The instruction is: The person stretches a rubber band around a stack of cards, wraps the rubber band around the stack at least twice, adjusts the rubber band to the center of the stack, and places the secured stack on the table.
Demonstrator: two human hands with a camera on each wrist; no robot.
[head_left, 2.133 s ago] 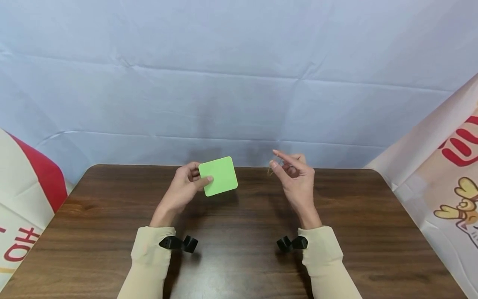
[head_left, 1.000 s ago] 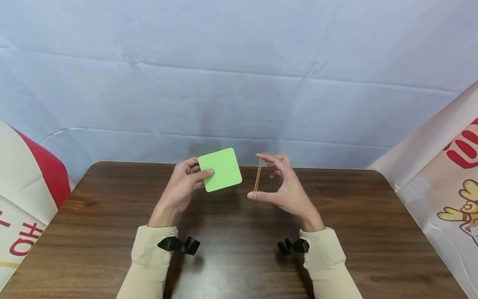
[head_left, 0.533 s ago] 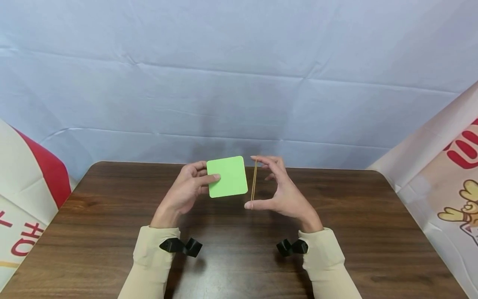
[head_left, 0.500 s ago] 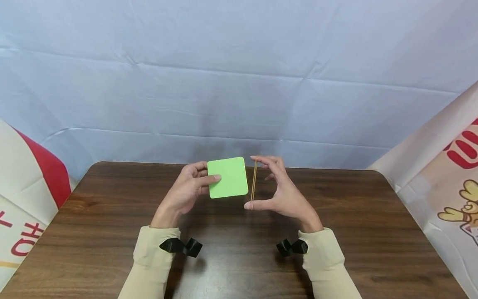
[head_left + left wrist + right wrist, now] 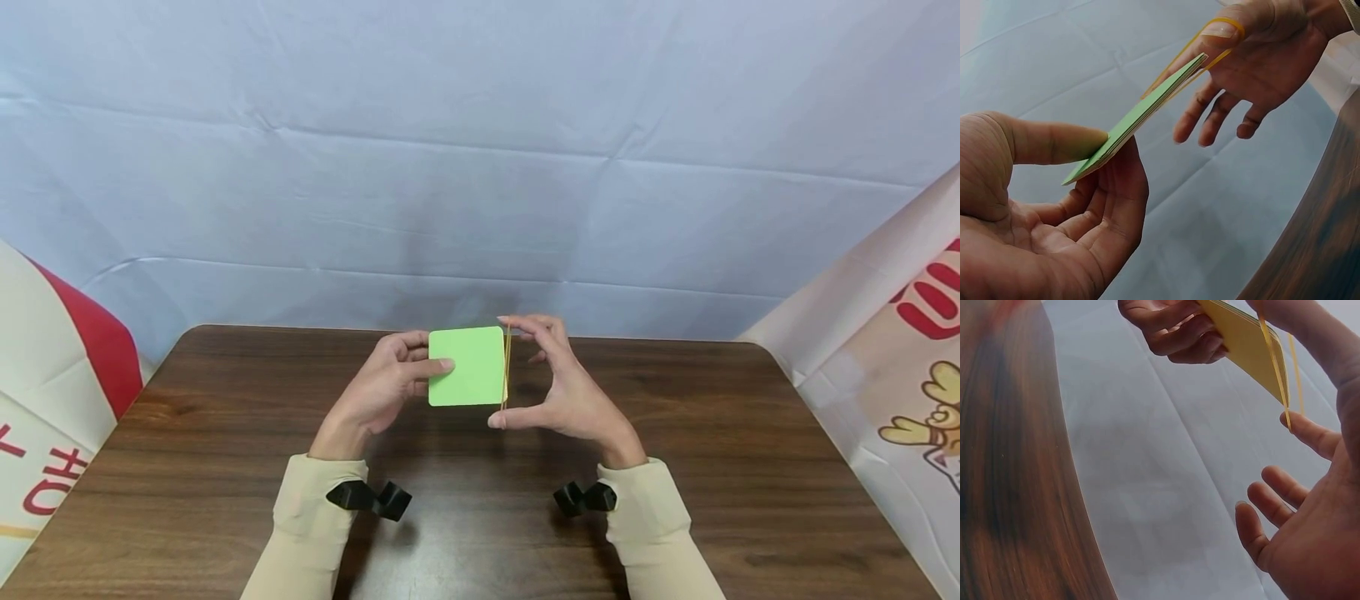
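Note:
A thin stack of square cards with rounded corners (image 5: pixel 474 367) is pinched flat between the thumb and fingers of my left hand (image 5: pixel 375 387). Its top is light green; the underside (image 5: pixel 1247 347) looks yellow in the right wrist view. Across from it, my right hand (image 5: pixel 573 396) holds a yellow rubber band (image 5: pixel 507 358) stretched between thumb and index finger, the other fingers loosely bent. The band (image 5: pixel 1233 25) loops round the thumb tip in the left wrist view, and the stack's far edge lies between its two strands. Whether they touch the cards, I cannot tell.
Both hands are above a dark brown wooden table (image 5: pixel 480 533). A pale blue-grey cloth (image 5: pixel 450 167) hangs behind its far edge. Printed banners stand at the left (image 5: pixel 45 383) and right (image 5: pixel 900 400). Black wrist cameras (image 5: pixel 371 498) are strapped at the sleeves.
My right hand has spread the rubber band open and moved left. My left hand has brought the cards right and turned them squarer, so their edge now enters the band.

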